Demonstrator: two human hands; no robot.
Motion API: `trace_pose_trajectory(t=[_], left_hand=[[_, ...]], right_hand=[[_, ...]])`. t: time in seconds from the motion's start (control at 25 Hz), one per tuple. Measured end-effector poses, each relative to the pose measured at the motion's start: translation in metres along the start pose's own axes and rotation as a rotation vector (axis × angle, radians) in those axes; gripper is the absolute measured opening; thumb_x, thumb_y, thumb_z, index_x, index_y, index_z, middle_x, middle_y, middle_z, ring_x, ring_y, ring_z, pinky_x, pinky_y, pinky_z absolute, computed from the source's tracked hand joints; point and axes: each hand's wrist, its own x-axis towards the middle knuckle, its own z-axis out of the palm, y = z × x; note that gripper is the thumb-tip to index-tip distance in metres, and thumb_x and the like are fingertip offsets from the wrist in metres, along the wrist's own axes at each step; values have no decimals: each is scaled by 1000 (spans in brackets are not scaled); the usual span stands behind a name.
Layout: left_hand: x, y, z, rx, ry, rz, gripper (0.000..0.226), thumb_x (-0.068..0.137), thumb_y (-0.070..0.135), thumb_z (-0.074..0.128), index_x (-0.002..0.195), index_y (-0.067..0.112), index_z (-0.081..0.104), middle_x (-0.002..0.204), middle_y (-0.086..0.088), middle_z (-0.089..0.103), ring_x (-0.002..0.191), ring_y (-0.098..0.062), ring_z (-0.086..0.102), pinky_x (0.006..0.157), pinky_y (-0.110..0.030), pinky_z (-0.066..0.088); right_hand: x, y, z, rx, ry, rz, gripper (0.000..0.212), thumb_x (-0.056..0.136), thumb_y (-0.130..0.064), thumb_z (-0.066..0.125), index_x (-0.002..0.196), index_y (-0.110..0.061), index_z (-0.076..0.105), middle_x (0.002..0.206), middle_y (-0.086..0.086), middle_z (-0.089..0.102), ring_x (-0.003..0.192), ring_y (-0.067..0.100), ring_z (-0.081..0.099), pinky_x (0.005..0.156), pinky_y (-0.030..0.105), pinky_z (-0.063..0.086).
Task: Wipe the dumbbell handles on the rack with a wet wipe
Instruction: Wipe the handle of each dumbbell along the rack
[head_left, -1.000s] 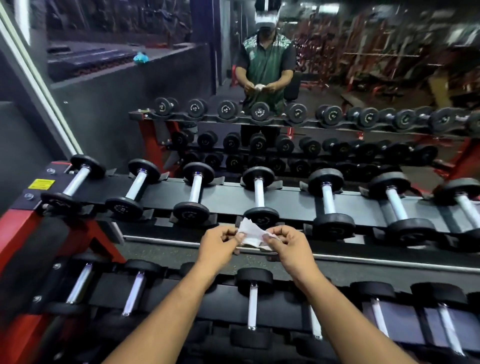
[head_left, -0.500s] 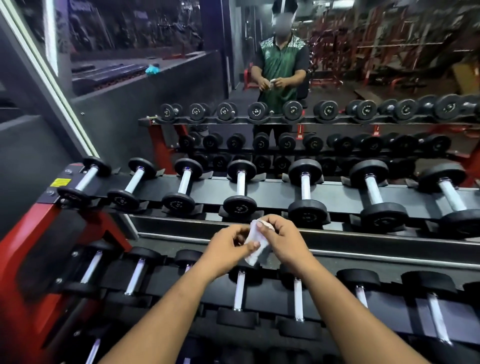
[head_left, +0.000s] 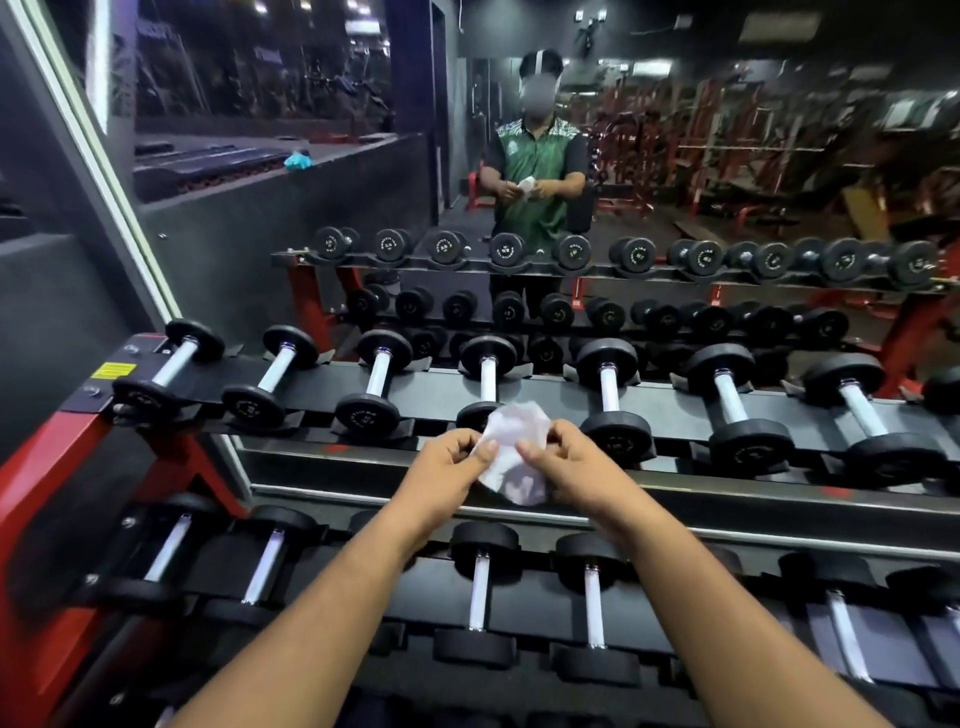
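— Hands first: what are they doing?

— Both hands are raised together at the centre of the frame. The left hand (head_left: 451, 464) pinches the left edge of the wet wipe (head_left: 514, 451) with curled fingers, and the right hand (head_left: 570, 469) grips its right side the same way. The wipe is white, crumpled and partly spread between them.

— Where is the wipe against the rack?

— It is held in the air in front of the upper tier of the rack (head_left: 524, 404), covering the near end of the fourth dumbbell (head_left: 486, 382) from the left. Whether it touches that dumbbell I cannot tell. The dumbbell's pale handle (head_left: 487, 379) shows above the wipe.

— And the rest?

— More dumbbells with black ends sit in a row along that tier, and a lower tier (head_left: 540, 613) of them runs across the bottom of the frame under the forearms. A mirror (head_left: 727, 182) behind the rack fills the upper frame; in it a person in a green top (head_left: 537, 179) holds the wipe.
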Motion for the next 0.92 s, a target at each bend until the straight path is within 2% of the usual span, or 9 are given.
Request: trace_pose_trajectory(t=[0.08, 0.2, 0.28, 0.4, 0.48, 0.6, 0.72, 0.84, 0.92], left_hand=[[-3, -2, -4, -79, 44, -24, 27, 100, 32, 63, 98, 6, 69, 81, -1, 69, 74, -10, 57, 71, -26, 46], [-5, -8, -25, 4, 77, 4, 30, 98, 35, 65, 90, 7, 67, 67, 7, 59, 61, -8, 47, 61, -23, 40], [-6, -9, -43, 79, 90, 40, 28, 97, 35, 67, 83, 11, 68, 64, 10, 56, 58, -7, 44, 57, -20, 37], [-7, -2, -62, 28, 44, 45, 23, 97, 25, 68, 76, 15, 68, 68, 9, 64, 64, -6, 53, 65, -20, 42], [-9, 4, -66, -176, -15, -37, 25, 99, 23, 65, 76, 13, 67, 73, -1, 68, 66, -11, 59, 68, -24, 47], [-16, 15, -63, -487, -18, -209, 35, 100, 39, 58, 88, 10, 72, 82, -14, 68, 62, -20, 61, 57, -27, 47], [-25, 9, -55, -634, -137, -224, 54, 97, 55, 52, 119, 9, 70, 108, -14, 74, 89, -24, 72, 82, -35, 56], [-31, -1, -43, -628, -107, -121, 46, 82, 29, 80, 120, 7, 67, 114, -15, 74, 105, -29, 70, 92, -36, 55], [-28, -5, -41, -531, -31, -67, 31, 85, 13, 78, 115, 6, 70, 110, -14, 76, 106, -29, 71, 90, -33, 55]], right_hand=[[-3, 6, 16, -78, 19, -26, 30, 90, -32, 74, 112, -13, 64, 99, 3, 76, 90, 20, 72, 80, 36, 58], [-4, 7, 26, -60, 124, -68, 12, 96, -12, 65, 99, -2, 69, 73, 0, 69, 66, 12, 59, 62, 24, 49], [-5, 7, 29, -104, 66, -50, 16, 99, -12, 61, 93, 1, 68, 67, 1, 61, 61, 10, 51, 59, 23, 44], [-8, 3, 32, -314, -100, -21, 24, 99, -14, 61, 83, 3, 60, 62, 1, 50, 55, 9, 46, 54, 22, 43], [-8, -1, 33, -279, -172, -25, 24, 99, -16, 61, 89, 6, 58, 69, 6, 49, 59, 12, 45, 55, 23, 43], [-5, -6, 41, -140, -161, -50, 20, 97, -22, 64, 102, -3, 65, 83, 5, 58, 73, 17, 51, 67, 26, 45], [4, -7, 62, 31, -3, -23, 9, 95, -17, 58, 91, -15, 66, 85, 3, 64, 78, 19, 55, 70, 28, 46], [7, -7, 76, 263, 10, 61, 24, 85, -23, 61, 106, -12, 65, 95, 10, 69, 85, 23, 62, 77, 35, 49], [6, -9, 76, 305, -10, 55, 27, 90, -30, 67, 109, -10, 67, 99, 12, 71, 87, 23, 65, 79, 36, 51]])
